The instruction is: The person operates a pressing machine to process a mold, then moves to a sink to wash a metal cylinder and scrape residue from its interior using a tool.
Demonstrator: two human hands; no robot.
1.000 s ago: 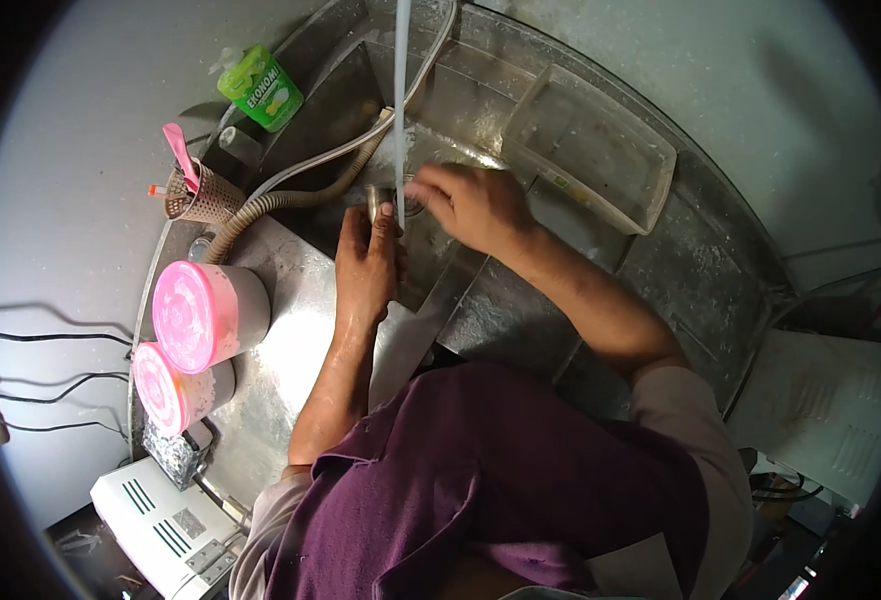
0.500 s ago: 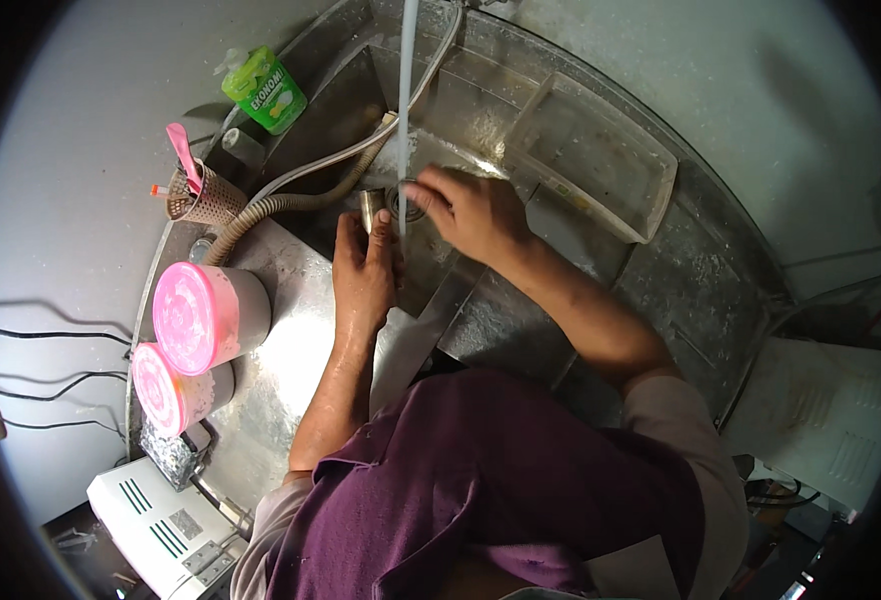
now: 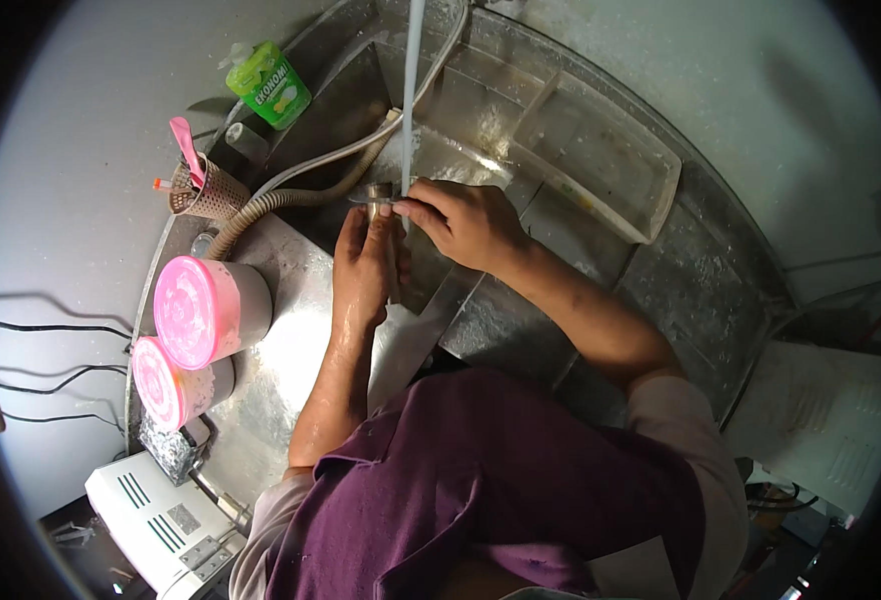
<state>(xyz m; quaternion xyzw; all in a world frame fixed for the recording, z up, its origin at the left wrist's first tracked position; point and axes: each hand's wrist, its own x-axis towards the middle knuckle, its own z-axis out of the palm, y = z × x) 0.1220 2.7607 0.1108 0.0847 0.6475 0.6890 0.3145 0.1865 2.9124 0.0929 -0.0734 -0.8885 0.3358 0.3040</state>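
Note:
Over the sink (image 3: 451, 150), my left hand (image 3: 365, 255) is wrapped round a small metal cylinder (image 3: 379, 190) held upright, thumb along its side. My right hand (image 3: 466, 222) is closed in a pinch at the cylinder's upper part. From its fingertips a thin, flat, greyish piece (image 3: 361, 201) reaches across the cylinder; its kind is too small to make out. Just beside my right fingers, a pale vertical tube (image 3: 413, 80) comes down from above, its lower end hidden by the hand. Both forearms are bare, and the left one looks wet.
A ribbed hose (image 3: 291, 200) curves into the sink from the left. Near it stand a perforated cup (image 3: 223, 196) with a pink tool, a green soap bottle (image 3: 279, 98) and two pink-lidded tubs (image 3: 246, 310). A clear tray (image 3: 601, 150) lies at the back right.
My right fingers have moved slightly left and down, from the tube to the cylinder. The thin piece now lies across the cylinder, which has shifted a little right.

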